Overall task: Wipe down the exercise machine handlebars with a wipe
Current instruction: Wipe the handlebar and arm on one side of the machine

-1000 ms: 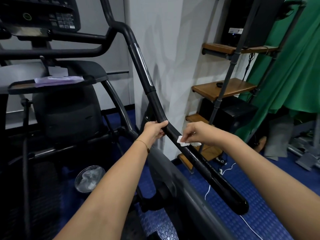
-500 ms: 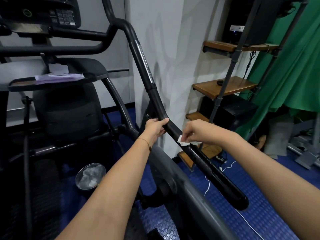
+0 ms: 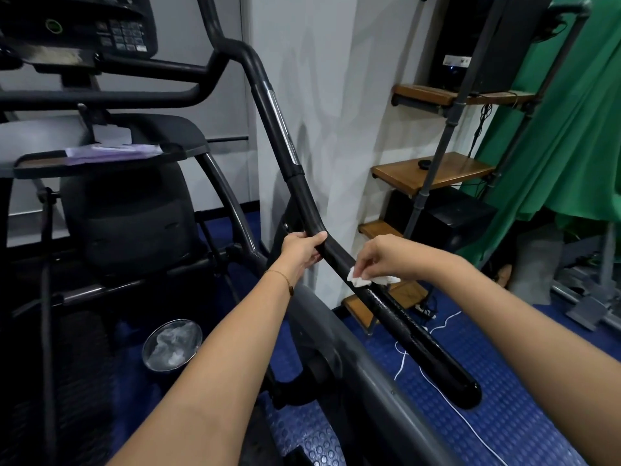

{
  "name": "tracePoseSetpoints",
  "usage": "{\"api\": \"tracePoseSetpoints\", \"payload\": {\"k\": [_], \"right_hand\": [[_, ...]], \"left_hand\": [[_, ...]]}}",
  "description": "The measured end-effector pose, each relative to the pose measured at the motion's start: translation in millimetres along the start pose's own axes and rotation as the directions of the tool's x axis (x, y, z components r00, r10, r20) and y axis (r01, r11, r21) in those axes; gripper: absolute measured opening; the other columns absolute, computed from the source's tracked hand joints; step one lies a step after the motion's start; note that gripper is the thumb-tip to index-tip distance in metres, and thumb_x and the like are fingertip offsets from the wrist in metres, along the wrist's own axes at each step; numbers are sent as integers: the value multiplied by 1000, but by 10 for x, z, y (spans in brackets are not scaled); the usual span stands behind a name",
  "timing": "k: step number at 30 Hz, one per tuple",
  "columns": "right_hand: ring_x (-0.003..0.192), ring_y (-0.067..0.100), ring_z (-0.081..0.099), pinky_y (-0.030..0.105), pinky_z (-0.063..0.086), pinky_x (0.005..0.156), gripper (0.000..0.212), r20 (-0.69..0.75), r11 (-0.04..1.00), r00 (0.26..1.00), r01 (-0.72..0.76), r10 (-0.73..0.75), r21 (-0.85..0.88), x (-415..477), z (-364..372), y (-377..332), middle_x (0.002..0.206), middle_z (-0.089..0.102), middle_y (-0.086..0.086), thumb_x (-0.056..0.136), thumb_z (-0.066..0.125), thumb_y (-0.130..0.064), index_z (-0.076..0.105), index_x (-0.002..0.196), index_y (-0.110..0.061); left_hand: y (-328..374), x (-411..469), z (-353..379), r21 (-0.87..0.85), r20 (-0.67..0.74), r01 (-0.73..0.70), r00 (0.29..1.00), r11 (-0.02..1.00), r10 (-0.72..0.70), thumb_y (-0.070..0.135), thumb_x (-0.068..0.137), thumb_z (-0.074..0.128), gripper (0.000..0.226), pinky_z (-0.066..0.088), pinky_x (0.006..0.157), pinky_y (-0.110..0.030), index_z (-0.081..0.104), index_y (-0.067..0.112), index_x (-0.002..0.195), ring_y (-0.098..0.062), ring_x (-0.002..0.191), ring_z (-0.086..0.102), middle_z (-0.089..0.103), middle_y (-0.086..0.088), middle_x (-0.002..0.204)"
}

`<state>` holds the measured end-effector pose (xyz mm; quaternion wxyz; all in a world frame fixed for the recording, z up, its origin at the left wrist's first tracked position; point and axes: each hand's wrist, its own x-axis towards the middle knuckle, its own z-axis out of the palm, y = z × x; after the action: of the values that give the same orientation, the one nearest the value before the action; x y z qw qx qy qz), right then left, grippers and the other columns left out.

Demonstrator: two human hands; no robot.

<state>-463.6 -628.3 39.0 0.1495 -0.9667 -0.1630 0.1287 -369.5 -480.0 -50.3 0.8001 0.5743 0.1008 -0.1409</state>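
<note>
One black handlebar [image 3: 413, 334] at the centre of the frame, long axis slanting from the upper middle down to the lower right. Bent partway along, rounded free end pointing to the lower right, lower stretch glossy. Crumpled white wipe [image 3: 361, 281] lying on top of the bar just below the bend. Pinched from above by the right hand [image 3: 386, 258], fingertips curled down onto it, wrist raised, forearm reaching in from the right edge. Just up the bar, at the bend, clasped by the left hand [image 3: 300, 252]: thumb over the top, fingers curled underneath, forearm stretched in from the bottom middle, thin bracelet [image 3: 285, 280] at the wrist. Hands near each other but apart. Upper left: console [image 3: 100, 25] with a keypad, and under it a tray [image 3: 33, 169] bearing purple paper. Lower left: round bin [image 3: 171, 344] lined with clear plastic. Right of the bar: wooden shelves [image 3: 433, 169] on grey pipes, green cloth [image 3: 571, 129] at the far right, white cable [image 3: 437, 364] across the blue floor [image 3: 504, 415].
</note>
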Motion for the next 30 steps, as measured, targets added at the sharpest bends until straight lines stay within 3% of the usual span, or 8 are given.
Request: {"api": "tracePoseSetpoints", "payload": {"k": [3, 8, 14, 18, 21, 24, 27, 30], "right_hand": [[74, -6, 51, 7, 36, 62, 17, -95, 1000, 995, 7, -7, -6, -2, 79, 10, 78, 55, -18, 86, 62, -15, 71, 99, -19], [88, 7, 57, 18, 45, 77, 19, -23, 1000, 1000, 6, -6, -5, -110, 51, 64, 95, 63, -8, 86, 61, -14, 72, 100, -21], [95, 11, 57, 17, 40, 83, 22, -175, 996, 984, 17, -32, -86, -153, 203, 43, 105, 59, -2, 88, 60, -12, 70, 106, -19], [93, 10, 56, 21, 42, 78, 20, -127, 992, 992, -17, 1, -126, -298, 160, 63, 103, 60, -2, 88, 60, -17, 69, 105, -20], [96, 11, 56, 19, 36, 76, 20, -169, 984, 985, 9, -40, -180, -291, 191, 57, 106, 60, -1, 89, 58, -19, 67, 107, -20], [98, 16, 58, 24, 42, 79, 19, -161, 974, 984, 43, -80, -221, -346, 205, 44, 107, 58, -1, 89, 58, -20, 69, 105, -21], [91, 11, 57, 26, 46, 82, 17, -66, 971, 992, 89, -106, -223, -452, 123, 66, 97, 58, -5, 87, 60, -18, 71, 100, -21], [91, 11, 57, 21, 43, 79, 19, -54, 970, 989, 125, -139, -207, -436, 108, 61, 95, 59, -5, 87, 61, -15, 71, 103, -17]], "left_hand": [[3, 14, -4, -3, 7, -4, 1000, 1000, 4, 5, 86, 65, 31, 52, 80, -30, 57, -5, 115, -22, 82, 66, 67, -13, 97], [-9, 20, 10, 15, -34, -20, 999, 1000, 21, 6, 85, 66, 32, 53, 79, -30, 58, -5, 114, -30, 97, 66, 61, -24, 119], [-20, -23, 47, 65, -80, -46, 996, 997, 51, 9, 87, 64, 31, 55, 81, -32, 58, -5, 115, -36, 107, 62, 60, -25, 122], [-126, -184, 72, 59, -73, 30, 997, 998, -26, 14, 84, 69, 29, 52, 53, -22, 61, -1, 107, -18, 72, 64, 65, -11, 92], [-200, -360, 99, 49, -37, 120, 992, 992, -118, 14, 82, 72, 21, 44, 39, -16, 55, 3, 78, -5, 29, 38, 51, -3, 56], [-257, -490, 169, 44, -23, 126, 992, 991, -125, 14, 82, 71, 21, 46, 41, -15, 53, 3, 80, -4, 27, 36, 51, 1, 45], [-286, -576, 245, 42, -40, 88, 995, 995, -87, 17, 82, 72, 31, 52, 47, -20, 57, 1, 105, -9, 46, 57, 62, -4, 65], [-256, -639, 296, 19, -53, 85, 995, 996, -84, 12, 86, 66, 17, 53, 44, -18, 57, 0, 94, -13, 54, 62, 62, -8, 74]]}}
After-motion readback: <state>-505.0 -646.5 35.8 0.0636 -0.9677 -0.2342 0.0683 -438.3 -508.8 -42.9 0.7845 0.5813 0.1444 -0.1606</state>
